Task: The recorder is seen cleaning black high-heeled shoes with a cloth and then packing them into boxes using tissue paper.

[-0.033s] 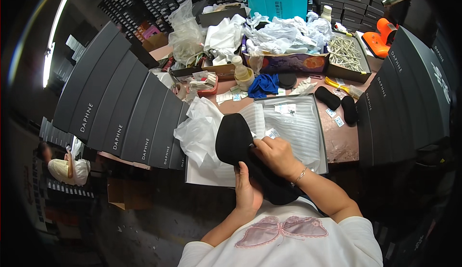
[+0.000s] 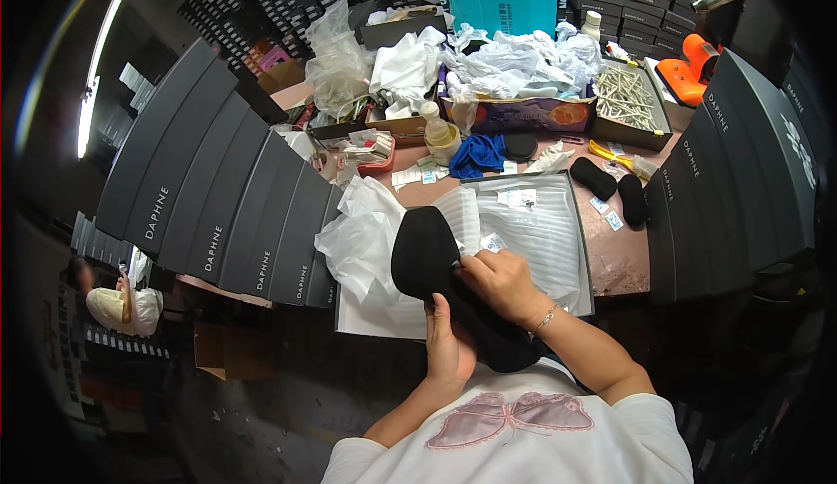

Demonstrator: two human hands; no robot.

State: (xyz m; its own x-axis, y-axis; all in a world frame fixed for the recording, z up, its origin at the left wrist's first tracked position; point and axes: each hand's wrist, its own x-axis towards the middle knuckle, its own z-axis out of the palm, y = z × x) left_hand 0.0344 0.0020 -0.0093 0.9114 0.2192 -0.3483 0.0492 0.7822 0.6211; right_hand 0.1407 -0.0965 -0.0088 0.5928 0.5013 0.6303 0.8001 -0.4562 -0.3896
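1. Nothing is seen to have moved since the earlier frame.
2. Black shoe (image 2: 432, 262) is held above the open box (image 2: 540, 231), near the white tissue paper (image 2: 362, 240).
3. Left hand (image 2: 449, 349) is clasped underneath it.
4. Right hand (image 2: 497, 283) is closed over its top.

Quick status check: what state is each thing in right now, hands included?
black shoe: lifted over the open box, held by both hands.
left hand: grip shut on the shoe from below.
right hand: grip shut on the shoe's top edge.
shoe box: open, lined with white paper.
white tissue paper: crumpled, spilling over the box's left side.
black insoles: lying loose on the table.
plastic bottle: upright, capped.
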